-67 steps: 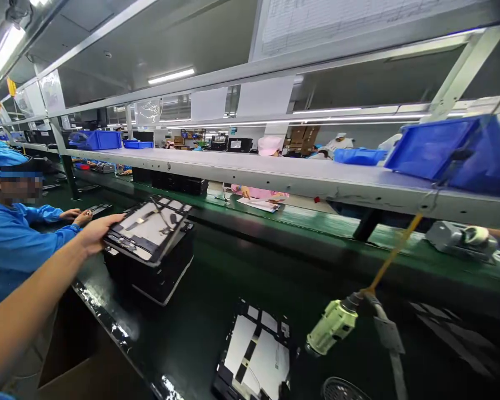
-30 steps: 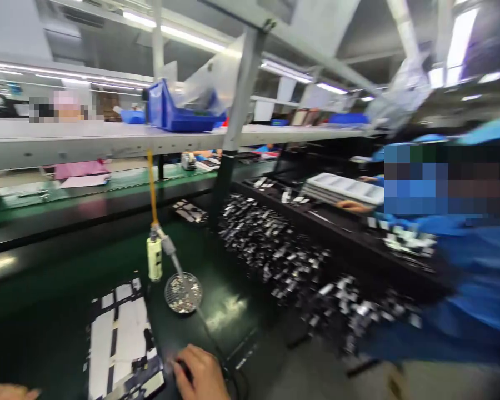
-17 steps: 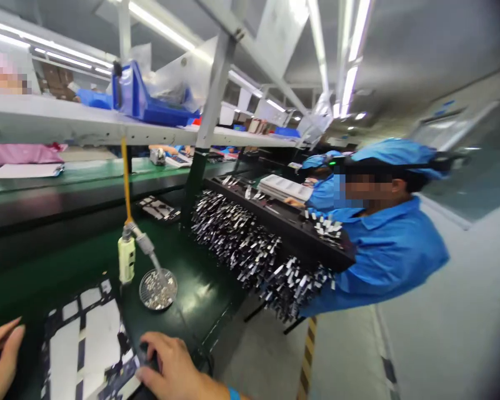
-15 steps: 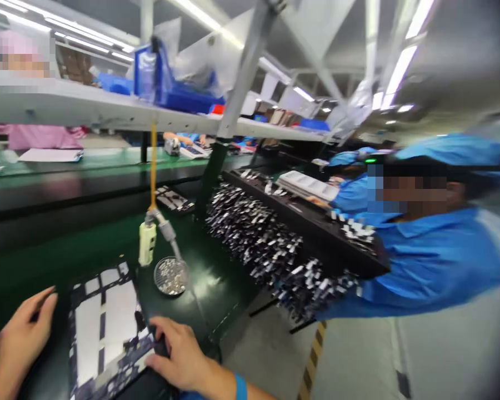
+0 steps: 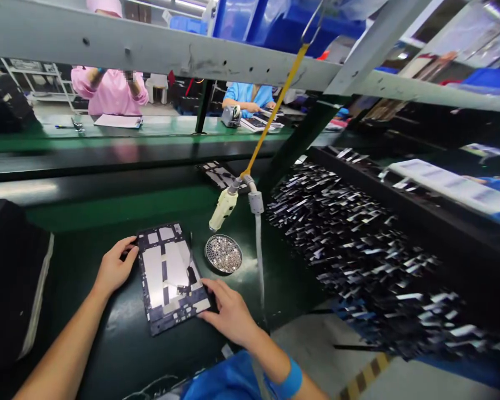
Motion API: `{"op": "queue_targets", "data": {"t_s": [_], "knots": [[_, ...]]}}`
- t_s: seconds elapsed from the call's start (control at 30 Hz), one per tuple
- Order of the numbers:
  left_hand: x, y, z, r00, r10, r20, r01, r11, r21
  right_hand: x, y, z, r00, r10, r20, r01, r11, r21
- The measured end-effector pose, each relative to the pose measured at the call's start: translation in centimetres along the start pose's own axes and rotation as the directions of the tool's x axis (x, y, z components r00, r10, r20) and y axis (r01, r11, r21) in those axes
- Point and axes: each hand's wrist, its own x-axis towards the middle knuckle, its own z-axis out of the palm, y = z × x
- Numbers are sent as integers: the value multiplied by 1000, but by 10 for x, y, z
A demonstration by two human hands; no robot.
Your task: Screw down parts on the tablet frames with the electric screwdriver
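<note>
A flat, dark tablet assembly (image 5: 153,265) with pale metallic panels and small parts along its lower end lies on the green-black bench. At its upper left edge is my left hand (image 5: 115,266), thumb and fingers closed on the rim. My right hand (image 5: 230,312), with a blue band at the wrist, pinches the lower right edge between thumb and fingers. Just right of the assembly stands a round dish (image 5: 224,254) of tiny shiny screws. Above the dish, a pale yellow-green electric screwdriver (image 5: 224,209) hangs from a yellow strap.
A black rack (image 5: 358,222) packed with strips fills the right side. Another tablet assembly (image 5: 220,175) lies farther back. Black stacked material (image 5: 12,283) stands at left. A shelf beam (image 5: 158,50) crosses overhead. People in pink (image 5: 108,94) and blue (image 5: 250,95) sit across the bench.
The view has swung left and down. My left hand, apart from the tablet assembly before, is now on its edge. My right hand stays at the lower right edge.
</note>
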Motion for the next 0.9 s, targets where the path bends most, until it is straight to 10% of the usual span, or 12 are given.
{"op": "queue_targets", "data": {"t_s": [0.37, 0.5, 0.6, 0.7, 0.9], "knots": [[-4, -3, -1, 995, 92, 33, -93, 995, 40, 2, 28, -14, 996, -83, 31, 68, 940, 333], [-4, -12, -1, 999, 53, 5, -53, 993, 103, -9, 68, -57, 971, -29, 239, -130, 772, 622], [-1, -21, 0, 1000, 31, 3, -31, 992, 121, -4, 85, -94, 992, 128, 19, -120, 858, 499], [2, -28, 0, 1000, 17, 7, -18, 991, 134, 29, 77, -107, 938, 142, -317, -1, 913, 407], [4, -33, -8, 1000, -9, 25, 6, 994, 108, 131, 16, -83, 973, -100, -208, 209, 764, 611]]}}
